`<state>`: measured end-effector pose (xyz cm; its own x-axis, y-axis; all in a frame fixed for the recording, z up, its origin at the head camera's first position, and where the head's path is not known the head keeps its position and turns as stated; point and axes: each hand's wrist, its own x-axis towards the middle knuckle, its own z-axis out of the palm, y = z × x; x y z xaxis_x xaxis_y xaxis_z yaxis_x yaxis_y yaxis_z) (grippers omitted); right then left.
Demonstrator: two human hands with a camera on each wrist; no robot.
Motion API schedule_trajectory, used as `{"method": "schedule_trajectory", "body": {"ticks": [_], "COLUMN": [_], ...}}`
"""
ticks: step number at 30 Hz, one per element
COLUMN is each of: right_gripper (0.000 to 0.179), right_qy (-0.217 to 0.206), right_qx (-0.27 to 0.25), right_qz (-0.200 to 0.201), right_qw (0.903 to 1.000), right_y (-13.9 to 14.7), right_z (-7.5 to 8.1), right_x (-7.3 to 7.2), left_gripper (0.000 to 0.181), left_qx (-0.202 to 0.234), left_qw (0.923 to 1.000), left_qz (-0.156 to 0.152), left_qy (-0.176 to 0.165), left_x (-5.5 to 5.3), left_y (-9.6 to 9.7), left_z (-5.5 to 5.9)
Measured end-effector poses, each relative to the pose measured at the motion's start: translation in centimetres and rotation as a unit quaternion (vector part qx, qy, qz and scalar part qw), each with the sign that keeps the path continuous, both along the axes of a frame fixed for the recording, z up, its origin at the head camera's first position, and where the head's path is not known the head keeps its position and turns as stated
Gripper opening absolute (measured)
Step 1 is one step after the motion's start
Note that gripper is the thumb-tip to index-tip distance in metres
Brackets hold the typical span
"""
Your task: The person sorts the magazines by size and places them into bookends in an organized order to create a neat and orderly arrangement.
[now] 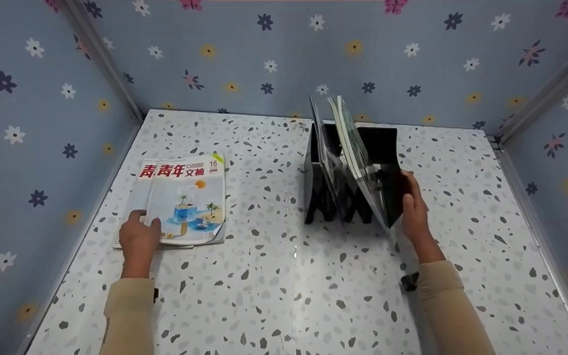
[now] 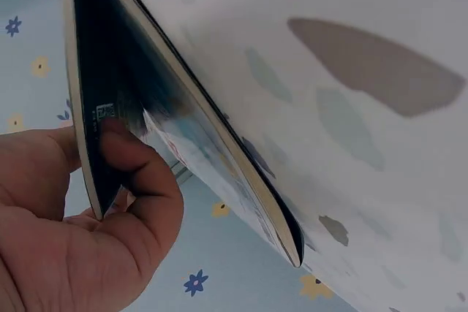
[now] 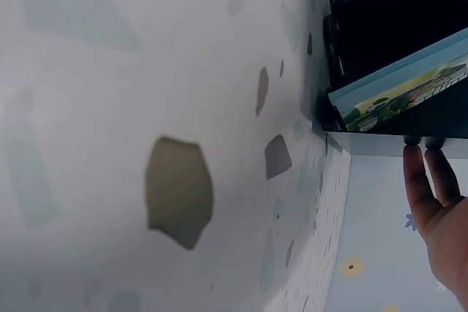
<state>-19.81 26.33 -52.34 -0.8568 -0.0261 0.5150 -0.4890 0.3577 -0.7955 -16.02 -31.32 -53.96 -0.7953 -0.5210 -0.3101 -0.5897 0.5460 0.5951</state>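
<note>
Two magazines with the same white cover and red title overlap at the left of the table in the head view. My left hand is at the lower left corner of the under magazine; beside it lies the upper magazine. In the left wrist view, thumb and curled fingers pinch a magazine, its edge raised apart from the other. A black desk file rack holds several thin books leaning in its slots. My right hand rests straight fingers against its right outer wall.
The white speckled table is bounded by blue flowered panels at the back and both sides. A small black object shows beside the right sleeve.
</note>
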Motion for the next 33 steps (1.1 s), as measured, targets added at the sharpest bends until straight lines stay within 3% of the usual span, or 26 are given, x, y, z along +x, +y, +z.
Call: {"method": "schedule_trajectory", "body": {"ticks": [6,10,13,19,23,28,33], "right_gripper": [0.044,0.044,0.043,0.044,0.045,0.045,0.045], "right_qy": [0.012,0.013,0.011,0.024,0.031,0.032,0.029], "right_qx": [0.0,-0.003,-0.004,-0.022,-0.031,-0.023,-0.019], "right_qz": [0.0,0.002,0.0,0.021,0.037,0.032,0.026], "right_qw": [0.9999,0.9999,0.9999,0.9993,0.9983,0.9987,0.9991], "right_y": [0.0,-0.1,-0.1,-0.1,-0.1,0.0,0.0], "right_z": [0.0,0.1,0.1,-0.1,-0.3,-0.3,-0.2], "right_x": [0.0,-0.1,0.0,-0.1,-0.2,-0.2,-0.1], "left_gripper": [0.058,0.072,0.079,0.071,0.068,0.064,0.066], "left_qx": [0.05,0.075,0.082,0.084,0.1,0.094,0.126], "left_qw": [0.9985,0.9967,0.9965,0.9955,0.9939,0.9948,0.9889], "left_qz": [0.019,0.018,0.005,-0.045,-0.046,-0.018,-0.029], "left_qy": [-0.015,-0.026,-0.017,0.0,-0.003,0.036,0.073], "left_x": [-0.1,-0.2,-0.2,0.1,0.1,0.3,0.6], "left_y": [0.0,0.0,0.1,0.6,1.1,2.1,3.1], "left_z": [0.4,0.6,0.6,0.7,1.0,1.7,2.9]}}
